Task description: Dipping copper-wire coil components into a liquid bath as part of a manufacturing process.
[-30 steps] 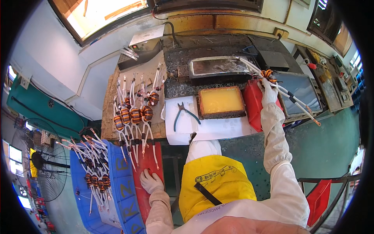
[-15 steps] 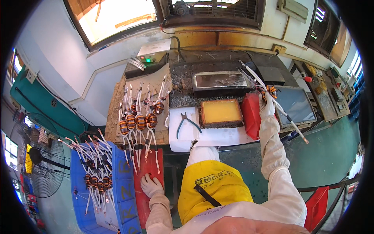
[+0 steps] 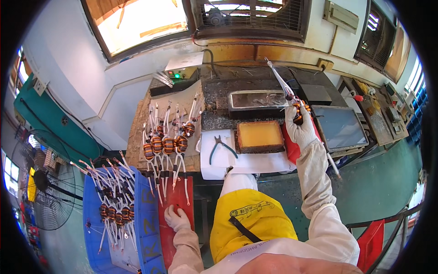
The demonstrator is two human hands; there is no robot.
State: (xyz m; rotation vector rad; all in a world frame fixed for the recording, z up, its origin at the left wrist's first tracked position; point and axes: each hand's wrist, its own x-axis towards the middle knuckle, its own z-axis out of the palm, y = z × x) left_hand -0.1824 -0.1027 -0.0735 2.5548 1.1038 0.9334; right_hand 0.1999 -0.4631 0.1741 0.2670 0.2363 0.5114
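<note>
In my right hand [image 3: 301,130], gloved in white, is a wire-wound toroidal coil [image 3: 298,117] with dark and orange windings. Its bundled white-sleeved leads [image 3: 279,78] point up and away over the bench, and another lead [image 3: 333,164] hangs below the hand on the right. Beneath that hand a red tray [image 3: 292,145] is partly covered. Gloved too, my left hand [image 3: 177,219] rests on a red board [image 3: 167,249], fingers apart and holding nothing. Several similar coils [image 3: 168,145] with white leads lie on the wooden board ahead of it.
A dark metal pot [image 3: 237,108] with a shiny surface stands mid-bench, behind a block-shaped pan of yellow material [image 3: 259,135]. Pliers [image 3: 219,145] lie on white paper [image 3: 212,170]. A blue crate [image 3: 148,219] of coils sits at left; a grey-topped tray [image 3: 340,128] is at right.
My right hand has moved left with the coil, and its upper leads now reach farther up and left, toward the back of the bench. The left hand stays on the red board.
</note>
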